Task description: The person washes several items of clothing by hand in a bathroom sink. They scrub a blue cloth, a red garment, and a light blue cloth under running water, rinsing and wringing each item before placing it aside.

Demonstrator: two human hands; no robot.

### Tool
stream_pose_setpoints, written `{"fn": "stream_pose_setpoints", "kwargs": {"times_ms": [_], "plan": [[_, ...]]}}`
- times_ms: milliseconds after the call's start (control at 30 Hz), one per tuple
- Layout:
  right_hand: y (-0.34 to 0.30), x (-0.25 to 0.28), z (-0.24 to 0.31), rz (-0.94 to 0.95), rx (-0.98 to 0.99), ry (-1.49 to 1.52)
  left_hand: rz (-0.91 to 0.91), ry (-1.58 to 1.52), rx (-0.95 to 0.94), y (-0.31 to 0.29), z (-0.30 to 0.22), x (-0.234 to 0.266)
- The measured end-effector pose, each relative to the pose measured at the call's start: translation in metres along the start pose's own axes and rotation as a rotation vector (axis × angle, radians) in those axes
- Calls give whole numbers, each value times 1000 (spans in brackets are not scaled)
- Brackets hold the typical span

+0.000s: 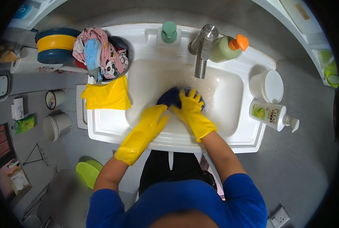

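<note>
Low in the white sink [230, 98] lies a rounded dark blue bundle [168, 97] that looks like wet cloth; motion blurs it and my hands cover part of it. Both hands wear yellow rubber gloves. My right hand [190, 104] presses down on the bundle with its fingers spread. At the bundle's near left edge is my left hand [154, 114], fingers stretched out and thumb apart. Above them reaches the metal faucet [201, 60], with wet specks on the basin beside it.
On the left rim sit a folded yellow cloth [108, 95] and a basin of crumpled clothes [101, 51]. A green pump bottle [224, 50] stands behind the faucet. A white tub [271, 86] and a white pump bottle [268, 116] line the right rim. A green basin [89, 171] is lower left.
</note>
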State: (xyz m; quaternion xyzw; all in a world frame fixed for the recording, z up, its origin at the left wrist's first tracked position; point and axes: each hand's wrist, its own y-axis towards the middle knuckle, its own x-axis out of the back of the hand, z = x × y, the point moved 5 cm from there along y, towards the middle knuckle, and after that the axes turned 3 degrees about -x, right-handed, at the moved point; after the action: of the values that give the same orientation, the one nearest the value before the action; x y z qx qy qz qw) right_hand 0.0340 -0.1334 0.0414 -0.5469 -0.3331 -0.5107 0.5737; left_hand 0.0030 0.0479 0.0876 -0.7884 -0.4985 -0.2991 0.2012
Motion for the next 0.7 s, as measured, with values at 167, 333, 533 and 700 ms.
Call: {"fn": "stream_pose_setpoints", "kwargs": {"times_ms": [167,333,533,700], "plan": [[16,-42,-4,243,-43,610,135,171,-223,-41,18,69],[18,7,66,203,130,1021,82,174,-293,-56,38,102],[58,-17,135,-215,93,987,-177,493,-60,-38,15,113],[25,-27,158,-17,131,1028,-303,552,194,-56,64,106]]}}
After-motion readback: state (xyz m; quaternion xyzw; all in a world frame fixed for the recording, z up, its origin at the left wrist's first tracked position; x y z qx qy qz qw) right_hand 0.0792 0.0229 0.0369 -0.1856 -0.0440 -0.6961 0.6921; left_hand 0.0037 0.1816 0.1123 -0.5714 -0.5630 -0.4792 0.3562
